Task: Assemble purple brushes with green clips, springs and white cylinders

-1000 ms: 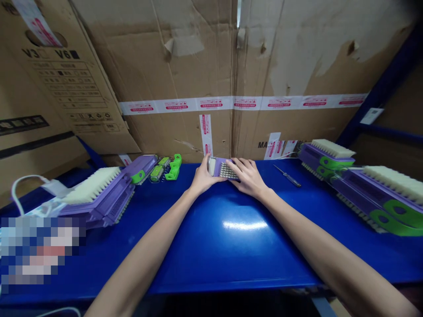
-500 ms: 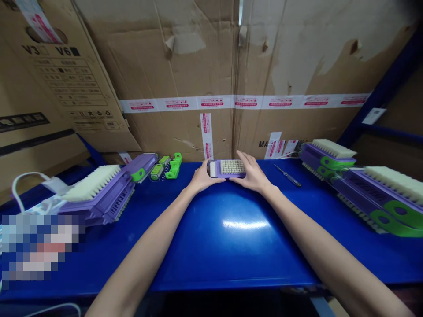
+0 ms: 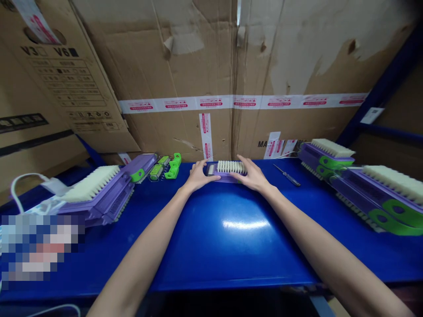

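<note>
A purple brush with rows of off-white bristles sits at the back middle of the table, held at both ends. My left hand grips its left end, thumb along the near side. At the right end, my right hand holds it between the thumb, on the near side, and the raised fingers behind. The bristles point upward and toward the back; the underside is hidden. Nearest on the right lies a small screwdriver, apart from my hand.
Purple brushes with green parts stand at the left and the right. Small green parts lie left of my left hand. A white cable and a blurred patch are at the far left. Cardboard walls off the back of the blue table.
The brush has tilted between my hands, so its bristles now show from the side and more of its purple near side is visible. My left hand has shifted slightly left.
</note>
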`<action>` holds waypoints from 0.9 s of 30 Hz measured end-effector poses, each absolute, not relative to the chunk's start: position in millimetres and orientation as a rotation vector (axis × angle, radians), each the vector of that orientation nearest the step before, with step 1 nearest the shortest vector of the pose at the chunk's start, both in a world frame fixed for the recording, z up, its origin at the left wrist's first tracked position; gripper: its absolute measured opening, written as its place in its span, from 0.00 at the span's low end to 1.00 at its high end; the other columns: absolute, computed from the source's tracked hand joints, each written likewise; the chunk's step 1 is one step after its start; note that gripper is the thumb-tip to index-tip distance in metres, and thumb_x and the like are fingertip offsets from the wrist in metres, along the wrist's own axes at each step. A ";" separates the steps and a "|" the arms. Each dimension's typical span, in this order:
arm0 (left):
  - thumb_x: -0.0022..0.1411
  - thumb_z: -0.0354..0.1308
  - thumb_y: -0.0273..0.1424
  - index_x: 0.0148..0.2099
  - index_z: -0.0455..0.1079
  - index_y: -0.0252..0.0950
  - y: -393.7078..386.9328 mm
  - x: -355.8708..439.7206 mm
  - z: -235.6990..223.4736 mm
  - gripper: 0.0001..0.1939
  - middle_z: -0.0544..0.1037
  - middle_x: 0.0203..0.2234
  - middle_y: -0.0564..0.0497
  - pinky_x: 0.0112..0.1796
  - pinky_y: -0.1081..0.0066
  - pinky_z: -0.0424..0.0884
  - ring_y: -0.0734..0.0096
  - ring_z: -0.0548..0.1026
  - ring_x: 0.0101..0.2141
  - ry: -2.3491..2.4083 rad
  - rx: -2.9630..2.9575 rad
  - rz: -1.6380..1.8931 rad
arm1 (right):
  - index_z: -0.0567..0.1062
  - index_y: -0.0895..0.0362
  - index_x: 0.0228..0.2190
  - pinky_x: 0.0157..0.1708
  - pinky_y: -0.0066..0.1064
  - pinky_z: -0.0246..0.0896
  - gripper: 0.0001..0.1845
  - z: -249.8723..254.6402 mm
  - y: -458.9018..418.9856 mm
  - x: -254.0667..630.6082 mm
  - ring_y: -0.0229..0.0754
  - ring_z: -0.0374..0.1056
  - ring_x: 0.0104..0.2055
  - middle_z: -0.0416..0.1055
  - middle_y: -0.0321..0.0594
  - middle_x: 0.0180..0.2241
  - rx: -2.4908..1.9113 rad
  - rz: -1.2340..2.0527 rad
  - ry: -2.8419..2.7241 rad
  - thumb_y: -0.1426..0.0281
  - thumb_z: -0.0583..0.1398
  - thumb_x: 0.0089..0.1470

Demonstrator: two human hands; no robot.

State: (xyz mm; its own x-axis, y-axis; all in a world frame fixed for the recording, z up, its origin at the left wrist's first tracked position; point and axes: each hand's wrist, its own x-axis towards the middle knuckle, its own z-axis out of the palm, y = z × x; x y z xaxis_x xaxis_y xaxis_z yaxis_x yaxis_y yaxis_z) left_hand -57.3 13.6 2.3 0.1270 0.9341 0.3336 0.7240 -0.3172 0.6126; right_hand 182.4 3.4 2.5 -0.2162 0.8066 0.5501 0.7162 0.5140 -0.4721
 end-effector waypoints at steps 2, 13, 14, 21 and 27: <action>0.44 0.65 0.42 0.61 0.56 0.34 19.2 -65.9 2.1 0.44 0.70 0.50 0.41 0.52 0.58 0.62 0.58 0.67 0.51 1.548 1.987 1.101 | 0.64 0.56 0.56 0.44 0.43 0.66 0.33 6.8 1.5 182.0 0.48 0.72 0.42 0.74 0.47 0.44 -1.244 0.219 -1.836 0.51 0.55 0.54; 0.58 0.44 0.56 0.46 0.68 0.37 8.9 -55.9 31.0 0.30 0.77 0.38 0.44 0.40 0.64 0.69 0.61 0.76 0.38 1.610 1.817 1.133 | 0.67 0.56 0.53 0.34 0.35 0.69 0.24 -0.3 -1.0 167.6 0.40 0.72 0.25 0.75 0.38 0.27 -1.215 0.516 -1.794 0.58 0.48 0.60; 0.56 0.47 0.57 0.48 0.67 0.36 3.8 -49.1 34.6 0.32 0.77 0.40 0.42 0.44 0.62 0.67 0.57 0.75 0.42 1.663 1.902 1.067 | 0.66 0.56 0.53 0.35 0.36 0.69 0.24 -0.7 -1.0 167.5 0.41 0.72 0.26 0.75 0.38 0.27 -1.223 0.485 -1.805 0.58 0.48 0.60; 0.41 0.65 0.49 0.62 0.51 0.32 -23.0 -14.3 47.8 0.51 0.71 0.49 0.28 0.44 0.57 0.67 0.40 0.72 0.49 1.883 2.236 0.523 | 0.66 0.55 0.54 0.37 0.38 0.68 0.23 -3.9 3.7 174.6 0.43 0.73 0.29 0.76 0.39 0.29 -1.297 0.332 -1.804 0.61 0.48 0.61; 0.42 0.66 0.45 0.64 0.46 0.36 -23.6 -42.4 59.8 0.52 0.77 0.39 0.36 0.37 0.63 0.70 0.47 0.78 0.40 2.043 2.261 0.524 | 0.65 0.57 0.55 0.36 0.36 0.67 0.25 -4.7 4.3 175.2 0.43 0.73 0.28 0.76 0.38 0.28 -1.334 0.298 -1.852 0.59 0.47 0.61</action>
